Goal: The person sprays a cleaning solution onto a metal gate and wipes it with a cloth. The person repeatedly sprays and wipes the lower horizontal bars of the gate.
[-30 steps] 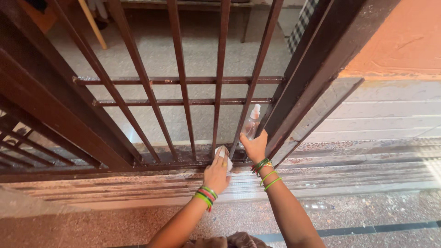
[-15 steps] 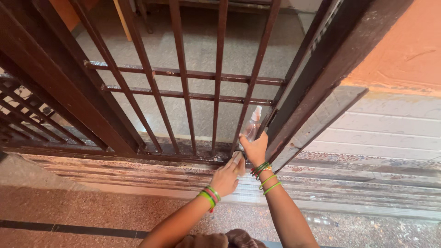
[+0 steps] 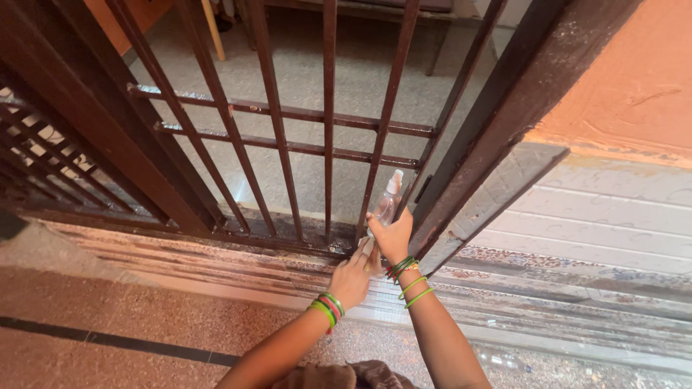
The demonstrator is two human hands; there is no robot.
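The right hand (image 3: 393,238) grips a clear plastic spray bottle (image 3: 387,203); at its seven o'clock the left hand (image 3: 353,277) presses a white cloth (image 3: 369,248) on the brown metal gate's bottom rail (image 3: 288,243), seemingly mid-wipe.

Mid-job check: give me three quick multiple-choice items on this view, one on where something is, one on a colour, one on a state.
1. Where is the left hand?
A. at the foot of the gate
B. on the orange wall
C. on the floor tiles

2. What colour is the spray bottle?
A. solid black
B. clear, white top
C. red

3. How does the bottle stand?
A. lying flat
B. upside down
C. nozzle up in the right hand

Answers: 1 A, it presses a white cloth on the bottom rail; 2 B, see-through; 3 C, gripped with nozzle up.
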